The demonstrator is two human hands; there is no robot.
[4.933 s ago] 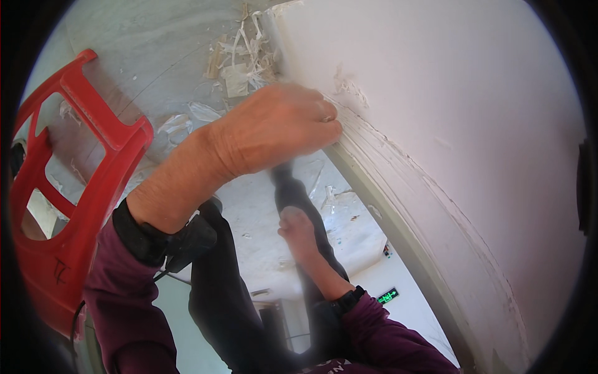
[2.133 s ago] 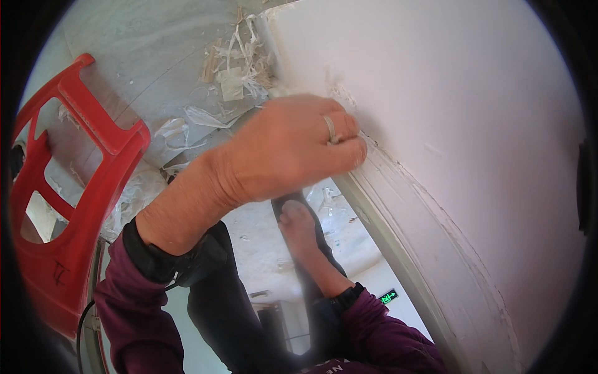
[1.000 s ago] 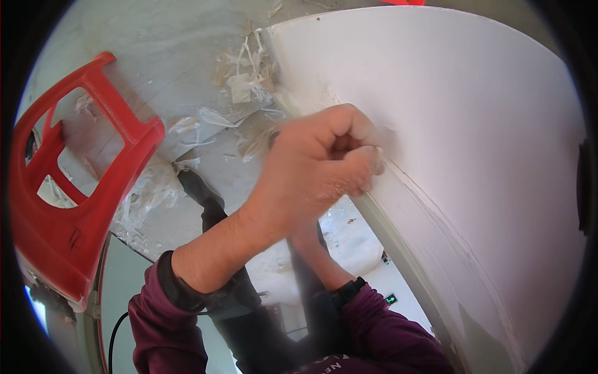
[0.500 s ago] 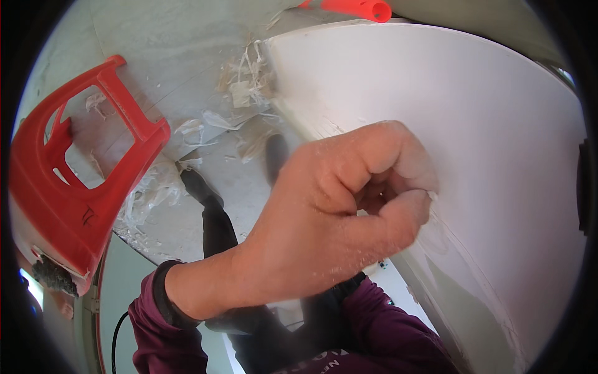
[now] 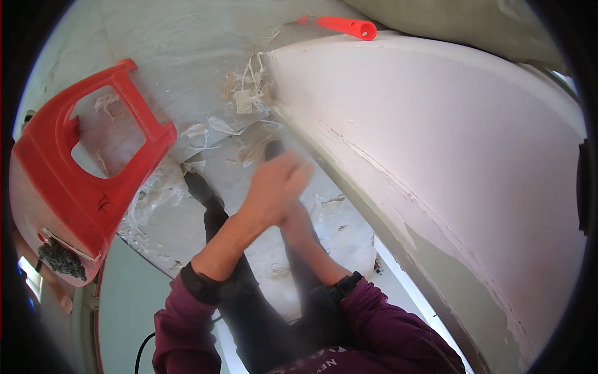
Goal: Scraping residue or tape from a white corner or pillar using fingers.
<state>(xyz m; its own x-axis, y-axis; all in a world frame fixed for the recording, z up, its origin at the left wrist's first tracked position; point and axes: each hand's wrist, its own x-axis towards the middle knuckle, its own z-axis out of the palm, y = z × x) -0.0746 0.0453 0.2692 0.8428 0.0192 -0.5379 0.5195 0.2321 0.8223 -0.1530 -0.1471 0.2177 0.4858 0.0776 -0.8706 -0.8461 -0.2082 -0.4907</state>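
My two hands are together over my lower legs, in front of the lap. My left hand (image 5: pixel 272 188) is smeared by motion and lies over the right one, and its fingers do not show clearly. My right hand (image 5: pixel 295 219) reaches up beneath it, with its fingers hidden behind the left hand. I cannot make out anything held in either. To the right, apart from both hands, rises a large white panel (image 5: pixel 461 124) with a rough, plaster-like seam (image 5: pixel 405 190) along its lower side.
At the left stands a red plastic stool (image 5: pixel 103 196) with a dark scouring-pad-like clump (image 5: pixel 62 260) on its near end. Torn plastic scraps (image 5: pixel 156 193) litter the grey floor (image 5: pixel 180 62). Beyond the panel's far edge lies a red tube-like handle (image 5: pixel 349 27). A dark cable (image 5: pixel 144 349) runs at lower left.
My left hand has come down and away from the panel, from a pinch held up close to the view, to meet my right hand. My right forearm has come into view.
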